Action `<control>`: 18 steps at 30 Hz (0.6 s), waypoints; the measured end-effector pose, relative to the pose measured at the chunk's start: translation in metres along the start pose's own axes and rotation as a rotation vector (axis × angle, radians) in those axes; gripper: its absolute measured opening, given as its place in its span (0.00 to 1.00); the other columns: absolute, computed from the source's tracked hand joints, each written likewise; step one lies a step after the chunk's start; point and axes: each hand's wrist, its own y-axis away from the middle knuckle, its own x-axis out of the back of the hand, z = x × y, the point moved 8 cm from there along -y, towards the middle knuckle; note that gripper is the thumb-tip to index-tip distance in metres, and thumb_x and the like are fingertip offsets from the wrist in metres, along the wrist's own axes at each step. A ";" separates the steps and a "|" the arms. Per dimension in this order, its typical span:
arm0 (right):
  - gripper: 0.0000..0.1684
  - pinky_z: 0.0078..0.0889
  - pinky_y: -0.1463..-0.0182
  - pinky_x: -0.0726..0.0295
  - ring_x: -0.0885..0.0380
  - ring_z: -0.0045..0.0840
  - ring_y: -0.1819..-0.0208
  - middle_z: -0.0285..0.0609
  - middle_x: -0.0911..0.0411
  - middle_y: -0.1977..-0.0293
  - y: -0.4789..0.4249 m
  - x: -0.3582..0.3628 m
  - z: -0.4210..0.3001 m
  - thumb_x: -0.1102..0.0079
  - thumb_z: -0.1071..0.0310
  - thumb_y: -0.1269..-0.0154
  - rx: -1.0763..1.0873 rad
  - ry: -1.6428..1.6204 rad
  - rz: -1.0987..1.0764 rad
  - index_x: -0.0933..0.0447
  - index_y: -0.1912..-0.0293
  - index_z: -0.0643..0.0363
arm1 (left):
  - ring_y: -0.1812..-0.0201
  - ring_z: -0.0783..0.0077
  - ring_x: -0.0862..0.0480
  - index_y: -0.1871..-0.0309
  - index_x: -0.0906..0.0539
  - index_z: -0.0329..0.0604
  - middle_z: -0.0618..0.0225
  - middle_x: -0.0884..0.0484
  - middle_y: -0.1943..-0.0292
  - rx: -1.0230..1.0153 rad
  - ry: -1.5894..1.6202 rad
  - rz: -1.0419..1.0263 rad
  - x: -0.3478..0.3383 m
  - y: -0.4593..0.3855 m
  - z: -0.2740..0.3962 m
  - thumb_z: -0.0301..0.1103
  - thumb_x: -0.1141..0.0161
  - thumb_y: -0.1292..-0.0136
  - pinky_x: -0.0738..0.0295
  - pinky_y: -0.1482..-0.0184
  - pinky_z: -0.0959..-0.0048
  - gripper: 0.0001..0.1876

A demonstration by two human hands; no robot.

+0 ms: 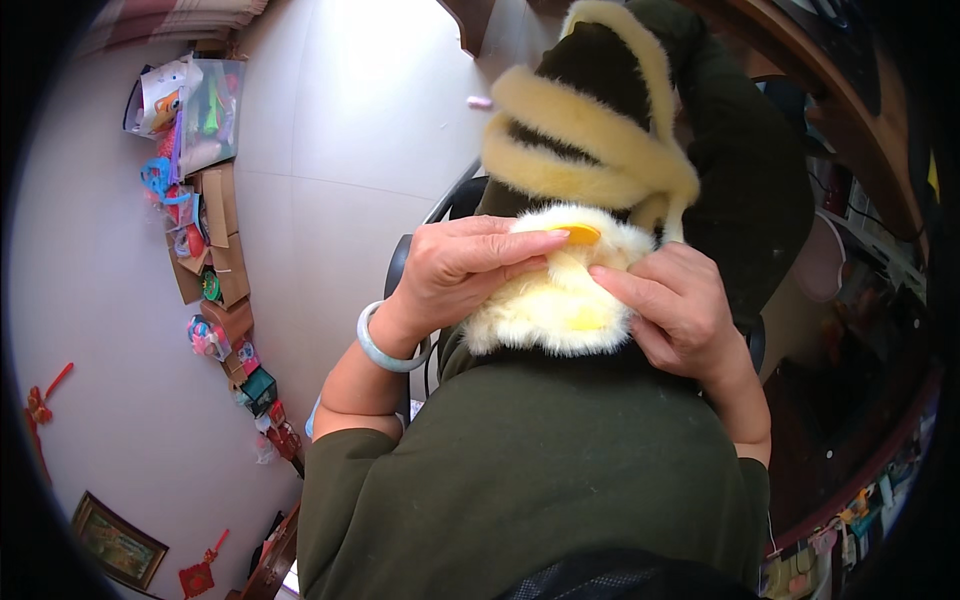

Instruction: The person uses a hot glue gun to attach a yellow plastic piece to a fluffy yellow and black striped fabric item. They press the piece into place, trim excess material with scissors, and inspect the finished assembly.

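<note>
A pale yellow, fluffy piece (525,315) made of chenille-like pile rests at my lap, between both hands. My left hand (480,259) grips its upper left side, with the index fingertip against a smooth orange-yellow oval (579,233). Pinched at the piece's right side are the thumb and fingers of my right hand (675,307). Between the hands, a short fuzzy strip (571,271) crosses the surface. From the right hand side, a long yellow fuzzy strip (577,180) runs out in loops over my dark trousers. What the lower fingers touch is hidden.
Along the left wall stand cardboard boxes (223,217) and a clear plastic bin (214,112) of craft items. A dark wooden table edge (862,112) curves at the upper right. A small pink scrap (478,102) lies on the pale tiled floor (352,135).
</note>
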 end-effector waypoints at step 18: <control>0.10 0.34 0.53 0.25 0.23 0.37 0.58 0.45 0.22 0.63 -0.031 -0.020 0.053 0.34 0.69 0.41 -0.412 -0.188 -0.095 0.20 0.61 0.64 | 0.66 0.64 0.13 0.52 0.11 0.47 0.59 0.13 0.61 -0.123 -0.088 0.004 0.006 0.003 0.003 0.22 0.32 0.44 0.19 0.66 0.74 0.16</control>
